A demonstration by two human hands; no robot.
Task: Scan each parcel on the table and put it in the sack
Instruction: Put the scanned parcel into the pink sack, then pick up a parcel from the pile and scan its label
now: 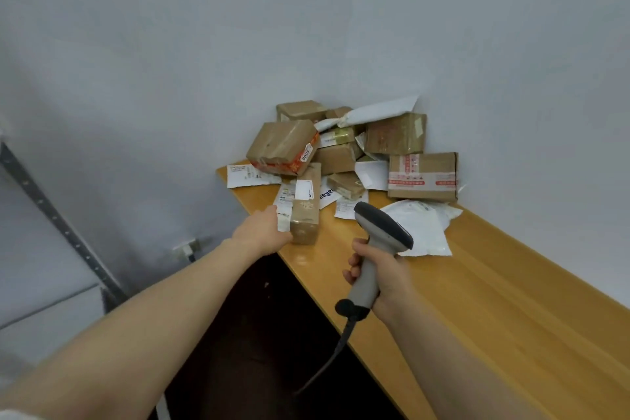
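Observation:
A long narrow brown parcel (305, 211) with white labels lies at the near end of the pile, by the wooden table's (477, 300) left edge. My left hand (264, 232) grips its near left side. My right hand (378, 278) holds a grey barcode scanner (376, 249) by the handle, head up and aimed toward the pile, its cable hanging below the table edge. Behind, several cardboard parcels (283, 147) and white mailer bags (422, 228) are heaped in the corner. No sack is in view.
A large taped box (422, 176) stands at the pile's right against the wall. Loose white labels (247, 176) lie on the table's far left corner. A grey metal shelf frame (51, 215) stands at left; dark space lies under the table.

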